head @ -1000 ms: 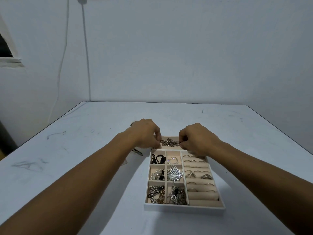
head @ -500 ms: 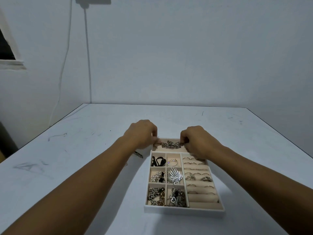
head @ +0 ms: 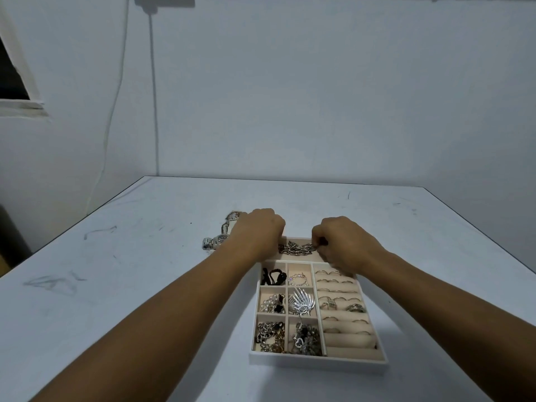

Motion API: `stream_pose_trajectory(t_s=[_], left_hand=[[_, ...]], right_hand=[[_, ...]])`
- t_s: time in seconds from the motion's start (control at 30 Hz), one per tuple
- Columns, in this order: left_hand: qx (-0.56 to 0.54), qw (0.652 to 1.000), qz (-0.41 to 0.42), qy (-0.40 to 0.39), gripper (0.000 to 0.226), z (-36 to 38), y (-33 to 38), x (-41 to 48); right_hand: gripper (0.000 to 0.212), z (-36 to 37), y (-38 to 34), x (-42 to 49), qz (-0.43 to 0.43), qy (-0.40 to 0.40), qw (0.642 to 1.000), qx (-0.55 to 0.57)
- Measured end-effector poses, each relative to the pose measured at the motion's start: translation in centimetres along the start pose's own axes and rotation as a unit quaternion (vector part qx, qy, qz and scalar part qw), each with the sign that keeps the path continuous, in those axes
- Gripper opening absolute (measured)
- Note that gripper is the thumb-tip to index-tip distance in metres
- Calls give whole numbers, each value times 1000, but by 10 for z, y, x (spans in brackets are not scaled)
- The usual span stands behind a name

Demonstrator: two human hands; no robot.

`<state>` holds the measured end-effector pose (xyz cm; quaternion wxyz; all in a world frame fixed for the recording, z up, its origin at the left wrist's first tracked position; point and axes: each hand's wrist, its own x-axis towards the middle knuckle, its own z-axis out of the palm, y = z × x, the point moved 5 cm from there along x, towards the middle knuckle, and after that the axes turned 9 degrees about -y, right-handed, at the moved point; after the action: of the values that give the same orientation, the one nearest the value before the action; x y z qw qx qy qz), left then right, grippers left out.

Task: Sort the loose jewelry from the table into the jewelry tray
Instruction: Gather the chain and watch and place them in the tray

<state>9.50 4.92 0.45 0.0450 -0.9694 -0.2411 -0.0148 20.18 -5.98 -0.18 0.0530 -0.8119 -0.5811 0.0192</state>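
The left hand (head: pixel 258 233) and right hand (head: pixel 345 242) each pinch 1 end of a link chain (head: pixel 297 248) with curled fingers, over the jewelry tray's (head: pixel 319 362) far long compartment. It probably handles limp, weighty and snag-prone, so the ends are the best hold. A watch (head: pixel 216 241) lies on the bench (head: pixel 145 271).

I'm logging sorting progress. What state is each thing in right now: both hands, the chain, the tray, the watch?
Jewelry tray: open, small compartments filled.
Chain bracelet: stretched across the tray's far compartment.
Left hand: grips the bracelet's left end.
Right hand: pinches its right end.
Rings: seated in the roll slots.
Wristwatch: loose on the table, left of the tray, unsorted.
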Motion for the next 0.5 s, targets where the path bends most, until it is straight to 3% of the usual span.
stream_pose_trajectory(t_s=[0.13,0.27,0.5], left_hand=[[-89,995,55,-4,15,0,9,-2],[-58,996,61,-38,24,9,10,3],[-57,997,47,-30,21,9,-3,3]], right_hand=[[10,-2,-7,1,-18,20,996,81],[16,6,-15,5,-19,-34,996,84],[11,6,-12,8,4,-29,997,69]])
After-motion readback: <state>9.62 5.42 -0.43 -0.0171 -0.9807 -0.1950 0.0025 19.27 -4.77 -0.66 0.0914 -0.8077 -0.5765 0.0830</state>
